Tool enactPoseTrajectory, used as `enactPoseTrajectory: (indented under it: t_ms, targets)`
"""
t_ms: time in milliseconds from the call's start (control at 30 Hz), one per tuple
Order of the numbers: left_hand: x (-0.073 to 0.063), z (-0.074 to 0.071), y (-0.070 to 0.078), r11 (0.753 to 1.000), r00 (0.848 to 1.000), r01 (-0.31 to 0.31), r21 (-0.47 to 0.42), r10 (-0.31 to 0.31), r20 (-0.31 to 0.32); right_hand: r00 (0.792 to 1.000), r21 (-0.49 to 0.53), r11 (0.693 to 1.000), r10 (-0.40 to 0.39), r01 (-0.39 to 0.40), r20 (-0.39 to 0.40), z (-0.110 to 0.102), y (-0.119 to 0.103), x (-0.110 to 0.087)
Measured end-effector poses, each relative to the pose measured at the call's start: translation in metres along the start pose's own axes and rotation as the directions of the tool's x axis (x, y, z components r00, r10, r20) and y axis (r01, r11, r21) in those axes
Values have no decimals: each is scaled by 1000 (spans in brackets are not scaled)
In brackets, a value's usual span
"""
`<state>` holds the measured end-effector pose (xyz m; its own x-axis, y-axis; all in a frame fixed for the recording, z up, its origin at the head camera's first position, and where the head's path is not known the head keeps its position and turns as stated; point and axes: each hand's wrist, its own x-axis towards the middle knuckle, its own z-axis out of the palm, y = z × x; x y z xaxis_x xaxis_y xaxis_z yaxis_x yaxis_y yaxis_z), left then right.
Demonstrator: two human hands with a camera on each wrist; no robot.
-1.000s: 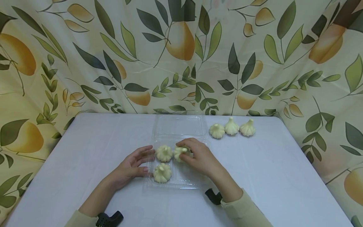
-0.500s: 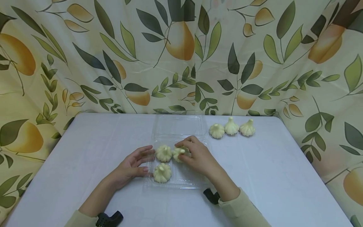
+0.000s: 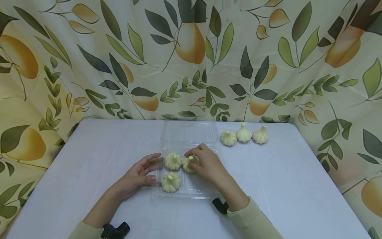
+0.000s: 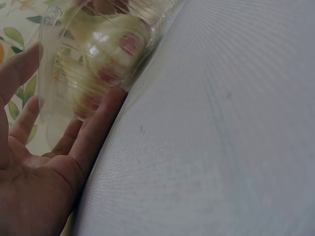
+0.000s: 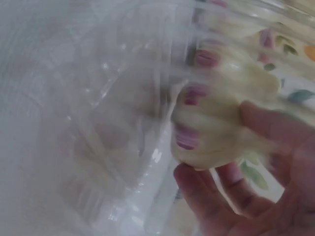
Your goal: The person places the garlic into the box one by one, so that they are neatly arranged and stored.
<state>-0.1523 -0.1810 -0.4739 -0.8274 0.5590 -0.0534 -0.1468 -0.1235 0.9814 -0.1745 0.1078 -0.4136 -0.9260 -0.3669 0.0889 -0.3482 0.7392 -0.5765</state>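
Observation:
A clear plastic clamshell box (image 3: pixel 198 188) lies open on the table, its lid (image 3: pixel 188 132) folded back. Two pale garlic bulbs, one at the back (image 3: pixel 172 161) and one at the front (image 3: pixel 171 182), sit in its left side. My right hand (image 3: pixel 210 167) pinches a third garlic bulb (image 3: pixel 188 164) between thumb and fingers at the back of the box, right of the back one. Purple patches show low on this held bulb in the right wrist view. My left hand (image 3: pixel 137 176) has its fingers spread, fingertips against the box's left wall; the left wrist view shows garlic (image 4: pixel 106 54) through the plastic.
Three more garlic bulbs (image 3: pixel 243 133) stand in a row at the table's back, right of the lid. A fruit-and-leaf patterned curtain (image 3: pixel 191 83) hangs behind the white table (image 3: pixel 283 186). Each wrist carries a small black device.
My right wrist and sleeve have shifted slightly left, while the fingers stay on the garlic bulb with only tiny movement. The left hand and the box have not moved.

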Motion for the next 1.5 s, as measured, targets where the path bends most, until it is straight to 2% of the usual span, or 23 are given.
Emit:
enactPoseTrajectory:
  t_ms: [333, 600, 800, 1000, 1500]
  targets:
    - [-1, 0, 1, 1000, 1000, 2, 2, -2, -4, 998, 6, 998, 55, -55, -14, 1, -1, 3]
    - [-1, -1, -1, 1000, 1000, 3, -2, -3, -3, 997, 7, 997, 70, -71, 28, -4, 2, 2]
    - [1, -1, -1, 1000, 1000, 2, 2, -2, 3, 997, 31, 997, 69, -70, 44, -14, 3, -3]
    - [2, -1, 0, 1000, 1000, 5, -1, -5, 4, 997, 13, 999, 48, -49, 59, -20, 6, -6]
    - [0, 0, 0, 1000, 1000, 6, -13, -6, -6, 996, -44, 999, 28, -24, 81, -10, 2, 6]
